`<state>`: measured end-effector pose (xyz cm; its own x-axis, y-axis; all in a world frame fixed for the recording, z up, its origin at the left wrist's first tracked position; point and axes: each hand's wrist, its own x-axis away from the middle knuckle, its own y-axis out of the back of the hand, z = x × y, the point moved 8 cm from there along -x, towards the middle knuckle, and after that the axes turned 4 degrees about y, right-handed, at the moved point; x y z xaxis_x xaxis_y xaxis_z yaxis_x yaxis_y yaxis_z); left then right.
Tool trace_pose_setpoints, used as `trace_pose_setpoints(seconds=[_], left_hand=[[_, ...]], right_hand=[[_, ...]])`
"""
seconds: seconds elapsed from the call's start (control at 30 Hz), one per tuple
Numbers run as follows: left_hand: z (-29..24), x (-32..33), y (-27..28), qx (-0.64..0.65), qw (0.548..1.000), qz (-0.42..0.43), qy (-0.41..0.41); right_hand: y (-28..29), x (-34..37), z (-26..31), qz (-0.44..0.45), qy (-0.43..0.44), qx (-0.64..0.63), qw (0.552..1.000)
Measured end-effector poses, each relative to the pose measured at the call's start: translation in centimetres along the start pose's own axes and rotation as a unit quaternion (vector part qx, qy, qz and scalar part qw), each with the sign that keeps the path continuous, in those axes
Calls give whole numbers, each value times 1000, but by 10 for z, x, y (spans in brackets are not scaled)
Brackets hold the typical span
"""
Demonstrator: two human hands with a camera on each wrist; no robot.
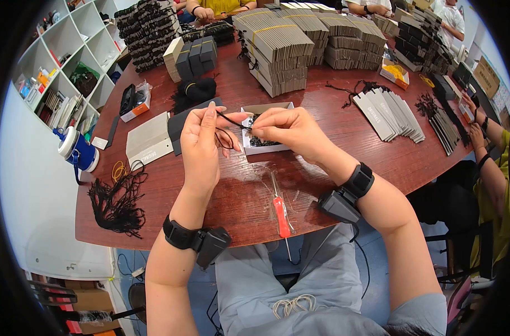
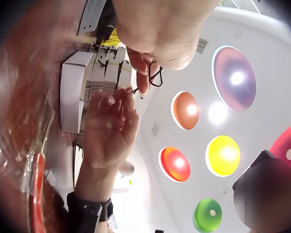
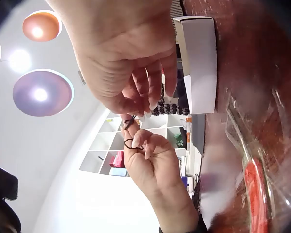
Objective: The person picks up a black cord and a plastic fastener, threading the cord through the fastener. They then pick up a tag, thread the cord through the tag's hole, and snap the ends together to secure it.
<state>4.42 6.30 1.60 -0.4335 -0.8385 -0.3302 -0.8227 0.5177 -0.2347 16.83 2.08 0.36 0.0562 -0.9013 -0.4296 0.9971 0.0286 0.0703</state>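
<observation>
A thin black cord (image 1: 230,120) stretches between the two hands above the table. My left hand (image 1: 200,140) pinches it near raised fingertips, and a loop of the cord hangs by its curled fingers. With thumb and forefinger my right hand (image 1: 293,130) pinches the cord's other end; the looped cord (image 3: 133,144) also shows against the left fingers in the right wrist view. Just behind and below the hands sits an open white box (image 1: 266,150) with small black pieces inside, partly covered by the right hand.
A red-handled screwdriver (image 1: 280,215) lies at the front edge on clear plastic. Black cords (image 1: 117,203) and a blue bottle (image 1: 78,150) are at left. Grey tags (image 1: 386,115) fan out at right; stacked grey cards (image 1: 274,42) stand behind. Other people sit around the table.
</observation>
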Motion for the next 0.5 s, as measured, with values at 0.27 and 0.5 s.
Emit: trace_pose_setpoints(seconds=[0.27,0.5], left_hand=[[6,0,-1,17,1000,-6,10],[11,2,-7,26,999,11,33]], right_hand=[[-10,6,-19,39,-129,-110,985],[-26,5,-14,85,-89,-101,987]])
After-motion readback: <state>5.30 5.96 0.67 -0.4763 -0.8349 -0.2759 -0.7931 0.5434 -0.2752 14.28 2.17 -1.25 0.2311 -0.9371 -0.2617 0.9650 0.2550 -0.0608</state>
